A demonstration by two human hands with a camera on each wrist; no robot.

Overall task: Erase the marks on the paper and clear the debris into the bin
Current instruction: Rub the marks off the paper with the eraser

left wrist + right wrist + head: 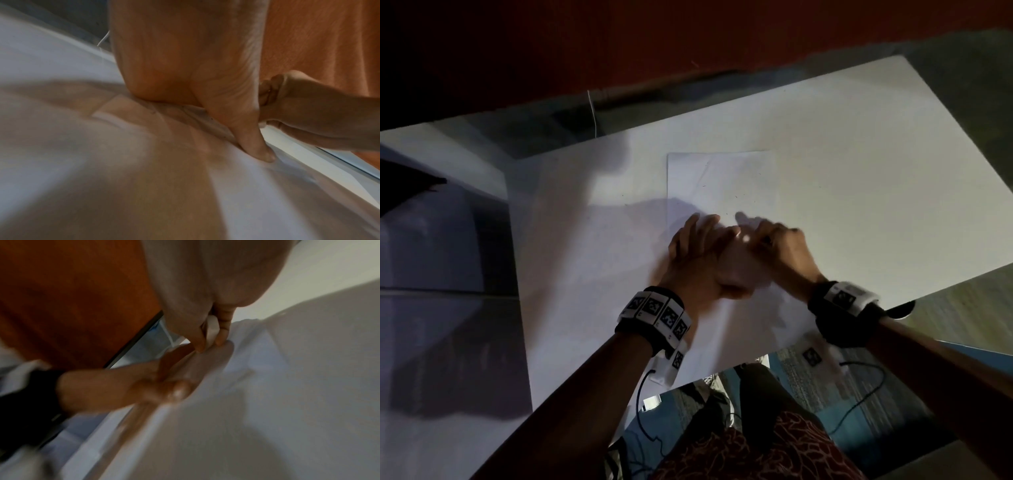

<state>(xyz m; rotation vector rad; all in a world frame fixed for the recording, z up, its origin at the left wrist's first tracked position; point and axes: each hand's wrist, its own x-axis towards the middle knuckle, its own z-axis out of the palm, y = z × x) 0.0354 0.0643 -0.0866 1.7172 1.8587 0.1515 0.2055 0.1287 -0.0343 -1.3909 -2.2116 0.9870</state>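
Note:
A white sheet of paper [722, 178] lies in the middle of the white table [876, 164]. Small dark eraser crumbs [736, 197] are scattered over the sheet. My left hand [703, 240] presses flat on the paper's near part, fingers straight; in the left wrist view its thumb [259, 146] bears down on the sheet [267, 194]. My right hand [779, 238] is just to its right, almost touching the left fingers. In the right wrist view its thumb and fingers pinch a small white eraser [211, 329] against the paper [287, 369]. Both hands look motion-blurred.
A dark-edged shape [407, 185] sits low at the far left, beyond the table's left edge; I cannot tell what it is. A red wall [688, 34] with a thin hanging cord [593, 113] runs behind the table. Cables and a blue rug [859, 387] lie below the near edge.

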